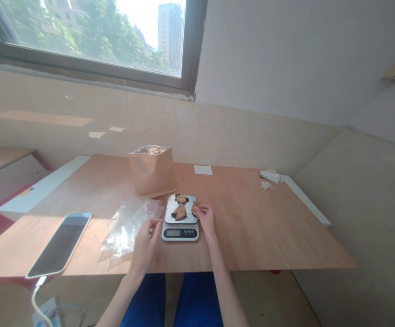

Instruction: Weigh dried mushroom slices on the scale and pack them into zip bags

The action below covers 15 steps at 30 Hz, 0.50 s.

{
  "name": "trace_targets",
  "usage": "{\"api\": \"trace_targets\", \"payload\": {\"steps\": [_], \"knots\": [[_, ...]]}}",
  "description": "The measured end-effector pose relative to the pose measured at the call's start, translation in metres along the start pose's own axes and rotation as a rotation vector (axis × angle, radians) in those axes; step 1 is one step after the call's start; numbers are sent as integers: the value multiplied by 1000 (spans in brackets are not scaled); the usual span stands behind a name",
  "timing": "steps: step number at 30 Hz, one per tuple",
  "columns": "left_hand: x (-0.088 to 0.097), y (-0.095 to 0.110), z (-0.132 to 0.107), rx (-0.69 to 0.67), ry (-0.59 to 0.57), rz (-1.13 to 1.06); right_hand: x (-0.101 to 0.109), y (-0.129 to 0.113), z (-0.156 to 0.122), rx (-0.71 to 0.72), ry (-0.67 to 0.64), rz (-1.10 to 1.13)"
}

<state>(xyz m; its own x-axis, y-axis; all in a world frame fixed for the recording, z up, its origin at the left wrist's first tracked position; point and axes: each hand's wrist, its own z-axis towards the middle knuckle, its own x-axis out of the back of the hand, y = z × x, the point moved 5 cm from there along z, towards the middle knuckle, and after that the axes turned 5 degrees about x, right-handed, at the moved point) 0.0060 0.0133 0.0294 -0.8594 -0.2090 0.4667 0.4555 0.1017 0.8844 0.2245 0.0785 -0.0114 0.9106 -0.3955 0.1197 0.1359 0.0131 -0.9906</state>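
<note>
Wooden tabletop (268,227) | dried pieces (180,212): tan-brown, dark-edged | right grip (207,218) pinching one | left grip (148,234): cannot tell

The scale display (173,233) is too small to read.

On my remote feed, a wood-topped table (262,227) carries a white digital scale (180,237) near its front edge, clear plastic bags (124,227) just left of it, an open brown paper bag (152,175) behind, a phone (61,245) at front left, a white paper slip (203,170) and crumpled white scraps (270,175) at far right.
</note>
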Motion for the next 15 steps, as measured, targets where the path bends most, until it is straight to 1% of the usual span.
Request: {"api": "trace_targets", "payload": {"steps": [3, 5, 7, 9, 12, 15], "knots": [[20, -13, 0, -65, 195, 147, -10, -3, 4, 39, 12, -56], [25, -21, 3, -131, 267, 256, -14, -6, 3, 69, 20, -98], [24, -28, 6, -188, 290, 364, -16, -8, 0, 99, 29, -131], [19, -33, 8, -206, 283, 448, -15, -10, -3, 160, 39, -181], [12, -39, 8, -145, 270, 551, -12, -10, -5, 267, -1, -256], [7, -39, 7, -80, 267, 638, -6, -7, -10, 313, -50, -250]]}}
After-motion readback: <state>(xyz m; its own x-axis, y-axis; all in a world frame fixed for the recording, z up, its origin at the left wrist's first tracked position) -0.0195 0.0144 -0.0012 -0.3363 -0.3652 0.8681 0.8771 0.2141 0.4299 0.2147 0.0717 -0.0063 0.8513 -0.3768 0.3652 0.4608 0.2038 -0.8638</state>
